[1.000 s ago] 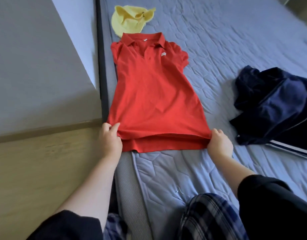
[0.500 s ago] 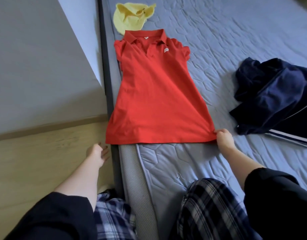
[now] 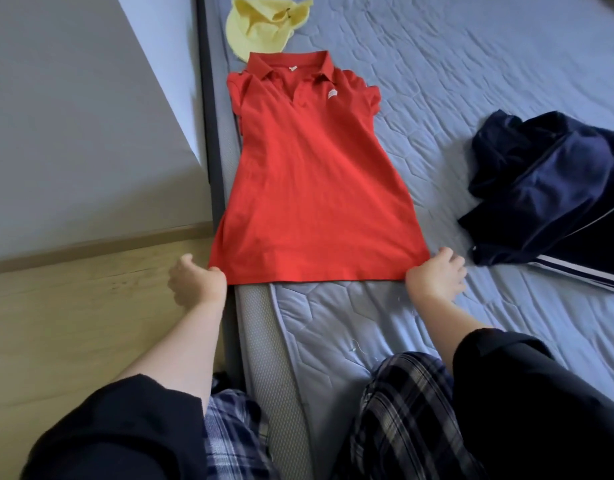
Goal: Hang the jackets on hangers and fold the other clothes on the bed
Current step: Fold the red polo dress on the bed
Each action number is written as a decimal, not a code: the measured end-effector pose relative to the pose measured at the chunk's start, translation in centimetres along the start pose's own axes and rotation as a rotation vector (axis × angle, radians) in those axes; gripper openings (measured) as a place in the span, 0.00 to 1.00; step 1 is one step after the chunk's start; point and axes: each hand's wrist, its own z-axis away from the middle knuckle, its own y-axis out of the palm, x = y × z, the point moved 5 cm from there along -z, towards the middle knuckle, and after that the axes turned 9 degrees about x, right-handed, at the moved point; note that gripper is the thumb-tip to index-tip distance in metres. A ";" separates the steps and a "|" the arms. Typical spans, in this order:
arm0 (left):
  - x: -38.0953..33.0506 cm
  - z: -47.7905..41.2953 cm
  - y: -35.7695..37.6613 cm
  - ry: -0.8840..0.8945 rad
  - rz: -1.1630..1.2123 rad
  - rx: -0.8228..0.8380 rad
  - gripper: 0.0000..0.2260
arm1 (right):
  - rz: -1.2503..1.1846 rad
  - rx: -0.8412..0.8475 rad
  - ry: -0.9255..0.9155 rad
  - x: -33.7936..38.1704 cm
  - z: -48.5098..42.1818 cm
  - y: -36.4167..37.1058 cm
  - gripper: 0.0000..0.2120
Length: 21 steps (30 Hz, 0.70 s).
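A red polo shirt [image 3: 312, 188] lies flat along the left edge of the bed [image 3: 471, 64], collar at the far end and hem toward me. My left hand [image 3: 198, 284] hovers at the hem's left corner, over the bed's edge. Its thumb touches the fabric and its fingers are loosely curled and apart. At the hem's right corner, my right hand [image 3: 435, 277] has its fingers curled down onto the corner and the mattress. A crumpled dark navy jacket [image 3: 555, 195] with white stripes lies on the bed to the right.
A yellow cloth [image 3: 264, 26] lies bunched just beyond the shirt's collar. Left of the bed are a wooden floor [image 3: 73, 313] and a grey wall [image 3: 73, 116]. My knees in plaid trousers [image 3: 402, 420] are at the bed's near edge.
The hem, folded under a second ago, now lies flat. My left hand let go and dropped toward the floor, then came back up to the left hem corner. My right hand stayed at the right corner.
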 end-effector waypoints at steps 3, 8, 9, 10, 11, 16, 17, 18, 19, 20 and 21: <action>-5.3 2.6 2.0 0.589 -0.247 -0.018 0.25 | 0.139 -0.037 -0.443 3.9 1.3 1.3 0.29; -11.1 5.1 8.1 0.863 -0.580 0.216 0.25 | 0.286 0.091 -0.640 8.8 -0.1 5.0 0.25; -12.1 4.8 8.9 0.870 -0.599 0.228 0.25 | 0.285 0.108 -0.622 9.9 -1.0 5.4 0.25; -13.3 4.3 9.7 0.868 -0.610 0.234 0.25 | 0.278 0.116 -0.613 11.3 -2.0 5.7 0.25; -14.7 3.5 10.3 0.857 -0.623 0.234 0.25 | 0.268 0.115 -0.614 12.8 -3.2 5.9 0.25; -22.4 -1.0 13.9 0.907 -0.703 0.180 0.25 | 0.295 0.118 -0.661 18.8 -8.8 7.0 0.24; -24.1 -1.8 14.7 0.920 -0.688 0.173 0.25 | 0.301 0.110 -0.661 19.6 -9.9 7.0 0.21; -25.6 -2.6 15.5 0.925 -0.667 0.164 0.26 | 0.287 0.074 -0.674 20.3 -11.0 6.8 0.18; -26.8 -3.4 16.3 0.921 -0.647 0.155 0.26 | 0.239 0.022 -0.693 21.1 -11.9 6.4 0.16; -27.4 -4.2 17.0 0.908 -0.628 0.148 0.27 | 0.168 -0.033 -0.703 21.9 -12.9 5.9 0.15; -27.6 -4.7 17.8 0.891 -0.611 0.143 0.27 | 0.090 -0.081 -0.694 22.6 -13.8 5.3 0.14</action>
